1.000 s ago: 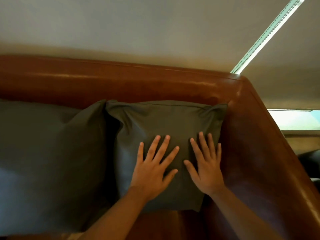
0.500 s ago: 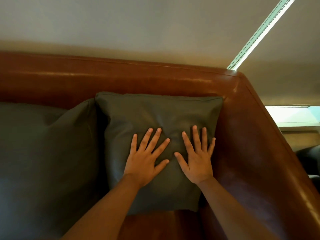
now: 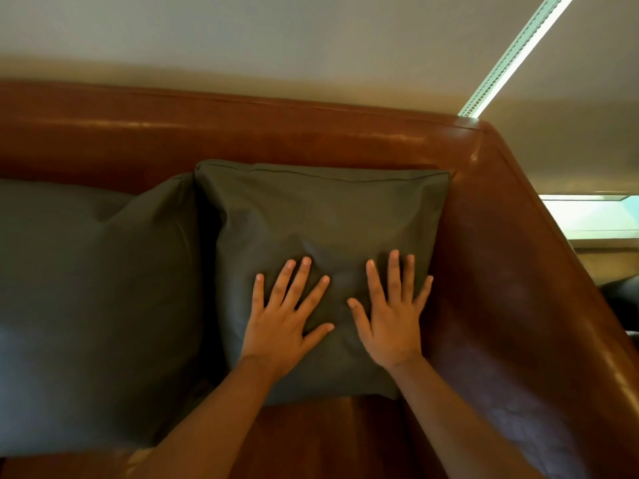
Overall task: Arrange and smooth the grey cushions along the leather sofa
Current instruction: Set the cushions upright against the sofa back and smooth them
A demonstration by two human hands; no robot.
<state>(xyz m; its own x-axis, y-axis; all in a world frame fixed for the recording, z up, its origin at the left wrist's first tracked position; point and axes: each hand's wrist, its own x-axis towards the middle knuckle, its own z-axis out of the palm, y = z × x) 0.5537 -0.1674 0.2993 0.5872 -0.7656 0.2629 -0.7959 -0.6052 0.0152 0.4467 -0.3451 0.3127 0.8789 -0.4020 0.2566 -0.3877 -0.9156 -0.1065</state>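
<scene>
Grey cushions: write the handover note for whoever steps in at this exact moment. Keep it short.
Hands: left hand and right hand both lie flat, fingers spread, pressing the lower front of the corner cushion. Neither grips anything.
Things: corner cushion stands against the sofa backrest, tight to the armrest. The second cushion sits to its left, touching it.
Done: corner cushion placed, top edge level.
Left: smooth the small crease above the left fingers, then square up the second cushion, which looks dented. The sofa further left is out of view.
</scene>
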